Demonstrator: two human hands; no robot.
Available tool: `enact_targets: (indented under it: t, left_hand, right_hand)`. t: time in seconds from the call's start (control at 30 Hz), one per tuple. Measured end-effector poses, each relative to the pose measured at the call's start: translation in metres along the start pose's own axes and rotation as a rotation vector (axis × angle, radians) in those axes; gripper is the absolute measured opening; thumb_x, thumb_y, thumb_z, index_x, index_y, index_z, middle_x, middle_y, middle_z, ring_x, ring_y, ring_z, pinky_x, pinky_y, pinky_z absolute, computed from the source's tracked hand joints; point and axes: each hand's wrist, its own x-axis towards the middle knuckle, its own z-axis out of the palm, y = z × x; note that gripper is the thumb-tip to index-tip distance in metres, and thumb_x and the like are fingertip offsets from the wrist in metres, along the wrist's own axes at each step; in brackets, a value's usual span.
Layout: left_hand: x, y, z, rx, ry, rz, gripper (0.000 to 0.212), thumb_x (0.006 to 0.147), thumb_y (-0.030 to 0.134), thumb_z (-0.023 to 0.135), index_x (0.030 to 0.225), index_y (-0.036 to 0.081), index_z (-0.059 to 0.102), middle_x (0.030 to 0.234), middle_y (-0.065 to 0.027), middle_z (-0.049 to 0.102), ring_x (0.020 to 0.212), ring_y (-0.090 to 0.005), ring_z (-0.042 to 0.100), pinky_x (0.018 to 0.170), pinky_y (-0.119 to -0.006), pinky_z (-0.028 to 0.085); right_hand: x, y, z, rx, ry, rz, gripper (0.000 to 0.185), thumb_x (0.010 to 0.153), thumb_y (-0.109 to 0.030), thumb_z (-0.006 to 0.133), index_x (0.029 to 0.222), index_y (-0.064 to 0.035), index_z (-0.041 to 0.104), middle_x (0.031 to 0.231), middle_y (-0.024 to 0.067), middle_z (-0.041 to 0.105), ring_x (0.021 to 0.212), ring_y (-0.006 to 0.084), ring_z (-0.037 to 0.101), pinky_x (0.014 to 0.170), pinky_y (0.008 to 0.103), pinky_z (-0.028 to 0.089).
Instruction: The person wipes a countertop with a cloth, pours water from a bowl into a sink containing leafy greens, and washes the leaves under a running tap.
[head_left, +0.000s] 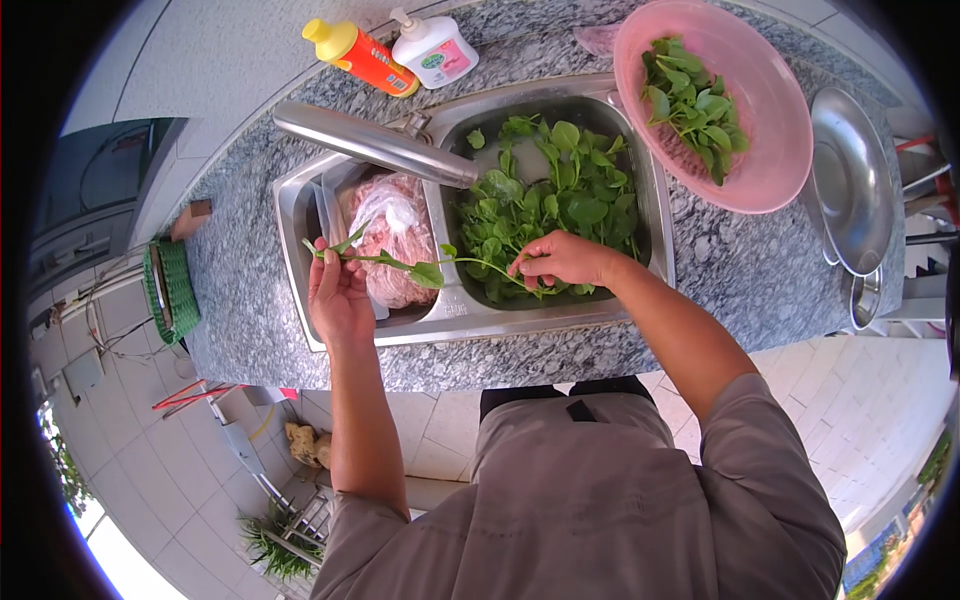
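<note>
A long leafy green stem (480, 262) stretches between my two hands above the double steel sink (480, 319). My left hand (337, 296) pinches one end of it between thumb and fingers, over the left bowl. Over the near side of the right bowl, my right hand (566, 262) has its fingertips on the stem's other part. Under that hand, many leafy greens (551, 199) lie in water in the right bowl. The left bowl holds a clear plastic bag (394, 225) with pinkish contents that I cannot identify. Picked leaves (694, 105) lie in a pink plastic basin (772, 142).
The steel faucet (367, 142) reaches across the sink's divider. Behind it stand a yellow-capped red bottle (367, 60) and a white pump bottle (435, 49). Steel bowls (847, 172) sit at the right end of the granite counter (742, 270), a green woven basket (172, 292) at the left.
</note>
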Motion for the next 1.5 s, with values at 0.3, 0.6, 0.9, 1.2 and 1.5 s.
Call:
enact_targets:
  t: [0.3,0.6,0.9,1.2,1.5]
  left_hand:
    - [-0.005,-0.005,0.01,-0.002,-0.11,-0.074,0.021,0.102,0.008,0.055,0.122,0.004,0.061,0.093,-0.0093,0.069,0.071,-0.0146,0.064,0.062,-0.026,0.053]
    - [-0.013,-0.01,0.005,0.144,-0.287,0.081,0.025,0.102,0.005,0.053,0.123,0.003,0.065,0.096,-0.0078,0.07,0.069,-0.0154,0.063,0.064,-0.028,0.054]
    - [-0.024,-0.024,0.027,0.16,-0.433,0.019,0.026,0.102,0.005,0.052,0.125,0.004,0.064,0.094,-0.0079,0.069,0.07,-0.0167,0.064,0.063,-0.028,0.052]
    - [-0.018,-0.035,0.032,-0.042,-0.206,-0.091,0.022,0.103,0.009,0.053,0.122,0.003,0.061,0.093,-0.0111,0.068,0.075,-0.0175,0.064,0.07,-0.028,0.053]
    - [-0.025,-0.066,0.033,0.022,-0.011,-0.207,0.024,0.1,0.01,0.061,0.121,0.0,0.059,0.097,-0.0154,0.07,0.078,-0.02,0.07,0.071,-0.029,0.059]
  right_hand:
    - [0.014,0.025,0.011,-0.144,0.329,-0.002,0.025,0.091,-0.028,0.067,0.093,-0.0025,0.069,0.082,0.0074,0.071,0.073,0.016,0.065,0.065,0.0321,0.051]
    - [0.002,0.038,-0.012,0.041,0.908,0.059,0.02,0.09,-0.021,0.059,0.082,-0.0032,0.064,0.066,0.0083,0.062,0.059,0.019,0.062,0.053,0.0356,0.047]
    - [-0.015,-0.028,0.026,-0.815,0.916,-0.698,0.017,0.087,-0.011,0.07,0.104,-0.0111,0.068,0.085,0.0052,0.059,0.066,0.025,0.062,0.059,0.0369,0.05]
    - [-0.014,-0.01,0.016,-0.868,0.533,-0.585,0.01,0.084,-0.017,0.065,0.081,-0.0079,0.062,0.082,0.0066,0.055,0.073,0.0305,0.061,0.063,0.0425,0.052]
    - [-0.022,0.021,0.029,-0.717,0.683,-0.554,0.006,0.079,-0.012,0.064,0.08,-0.006,0.062,0.078,0.0095,0.06,0.07,0.0326,0.063,0.062,0.0419,0.051]
